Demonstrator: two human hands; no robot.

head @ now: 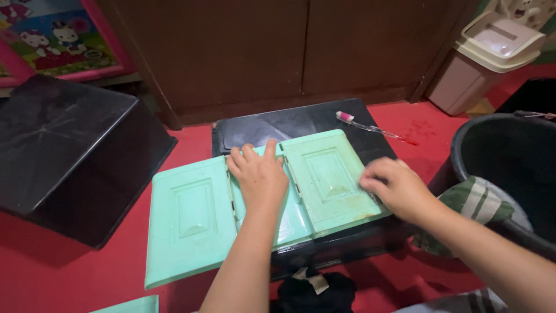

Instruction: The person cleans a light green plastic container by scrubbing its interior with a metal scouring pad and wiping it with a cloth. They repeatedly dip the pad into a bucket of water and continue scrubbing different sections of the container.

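A mint-green plastic panel (191, 214) with raised rectangular door sections lies across a low black stool (301, 124). My left hand (259, 174) rests flat on the panel's middle, fingers spread toward the far edge. At the right edge of the panel, over the right door section (324, 174), my right hand (397, 188) presses with curled fingers; it is blurred, and whether it holds anything I cannot tell. A toothbrush (365, 124) with a pink head lies on the stool beyond the panel.
A second black stool (63, 150) sits tilted at the left on the red floor (58, 272). A black bucket (509, 168) with a green striped cloth (472, 203) over its rim stands right. Behind are a dark wooden cabinet (289, 52) and a beige bin (489, 58). Dark cloth (315, 290) lies below.
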